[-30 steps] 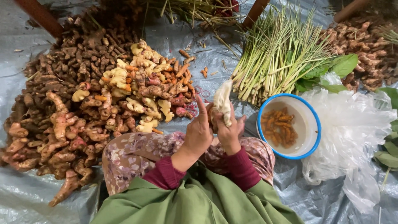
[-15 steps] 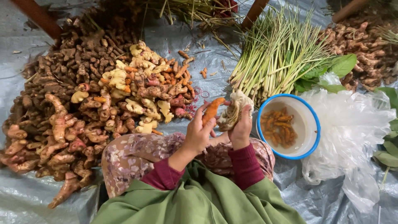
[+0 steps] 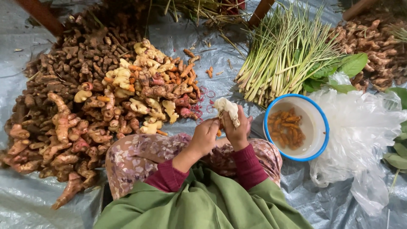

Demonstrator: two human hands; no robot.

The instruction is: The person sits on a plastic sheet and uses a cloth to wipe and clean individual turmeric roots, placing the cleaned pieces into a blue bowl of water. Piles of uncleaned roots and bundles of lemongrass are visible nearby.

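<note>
Hands meet over the lap in the head view: right hand (image 3: 235, 131) closed around a pale cloth (image 3: 227, 108) that sticks up above its fingers, left hand (image 3: 206, 136) curled beside it, fingertips touching something orange between the two hands, too hidden to name. Both hands sit just above the knees, floral skirt (image 3: 131, 154) under them, maroon sleeves and green garment below. Bowl (image 3: 322, 135), white with blue rim, just right of the right hand, holds orange roots (image 3: 288, 129) in water. Clear plastic bag (image 3: 364, 135) touches the bowl's right side. Big root pile (image 3: 76, 97) to the left, brown at the edges, yellow and pink pieces in the middle. Lemongrass bundle (image 3: 284, 55) above the bowl, green leaves (image 3: 343, 68) at its right. More roots (image 3: 373, 46) top right. Grey tarp (image 3: 25, 199) under everything.
</note>
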